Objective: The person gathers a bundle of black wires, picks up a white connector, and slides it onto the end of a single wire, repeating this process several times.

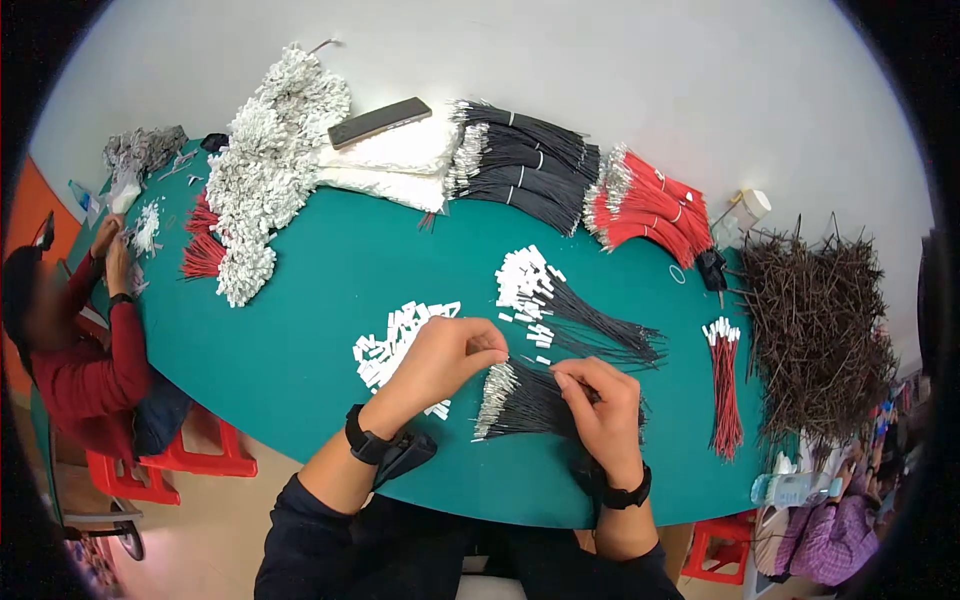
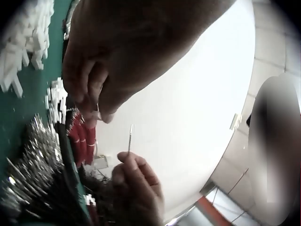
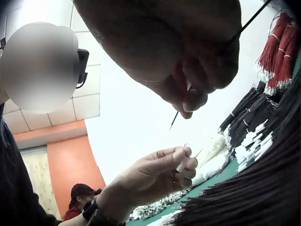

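Between thumb and fingertips my left hand [image 1: 440,355] pinches a small white plastic connector housing [image 3: 181,165], best seen in the right wrist view. Across a short gap, my right hand [image 1: 605,405] pinches a thin black wire [image 3: 251,21]. The wire's bare metal terminal [image 2: 131,129] sticks out past the fingertips toward the left hand. Below both hands lies a bundle of black wires [image 1: 530,402] with silvery terminals [image 1: 495,395]. Loose white housings [image 1: 405,325] are heaped beside and partly behind the left hand.
Behind the hands lie black wires [image 1: 595,310] with white housings on their ends. Black bundles [image 1: 530,165], red bundles [image 1: 655,200] and a white heap [image 1: 280,150] line the back of the green table [image 1: 290,370]. Another person [image 1: 90,350] sits at the left.
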A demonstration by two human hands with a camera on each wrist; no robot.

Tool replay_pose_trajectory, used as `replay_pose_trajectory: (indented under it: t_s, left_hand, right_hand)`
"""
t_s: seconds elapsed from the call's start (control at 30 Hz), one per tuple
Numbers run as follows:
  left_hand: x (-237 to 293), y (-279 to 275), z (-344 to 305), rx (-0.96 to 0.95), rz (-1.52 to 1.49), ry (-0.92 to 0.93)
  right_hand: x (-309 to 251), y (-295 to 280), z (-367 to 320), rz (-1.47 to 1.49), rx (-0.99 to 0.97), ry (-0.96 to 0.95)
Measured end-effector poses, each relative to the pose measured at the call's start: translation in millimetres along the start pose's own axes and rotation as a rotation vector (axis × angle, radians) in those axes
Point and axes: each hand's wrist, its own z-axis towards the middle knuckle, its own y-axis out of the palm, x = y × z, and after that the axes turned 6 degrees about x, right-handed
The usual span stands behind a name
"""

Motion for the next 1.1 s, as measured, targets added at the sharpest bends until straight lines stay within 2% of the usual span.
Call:
replay_pose_trajectory:
  t_s: [0.03,0.07,0.17,0.3,0.57,1.0,1.1]
  left_hand:
    - [1.2,1.1,-0.1,-0.056,-0.181,-0.147]
    - [0.2,3.5,-0.4,-0.052,-0.188,-0.151]
    - [-6.1,13.8,-1.5,-0.114,-0.734,-0.268]
    - [-4.9,24.3,-4.7,-0.115,-0.921,-0.299]
    - [-2.7,23.0,-8.6,-0.16,-0.977,-0.266]
    - [-0.7,21.4,-8.0,-0.19,-0.955,-0.326]
    - [-0.2,25.6,-8.8,-0.121,-0.927,-0.261]
  right_hand:
    - [-1.0,0.2,0.0,0.012,0.027,0.033]
    - [-2.1,0.4,-1.2,0.024,0.055,0.071]
    - [-6.9,-0.9,-2.9,0.032,0.092,0.115]
    - [-10.2,-2.9,-1.3,0.016,0.138,0.107]
    - [-9.7,-3.7,-2.9,-0.06,0.148,0.039]
    - [-5.6,-0.7,-2.8,-0.114,0.204,-0.083]
    - [-5.9,-1.5,-2.4,-0.123,0.213,-0.111]
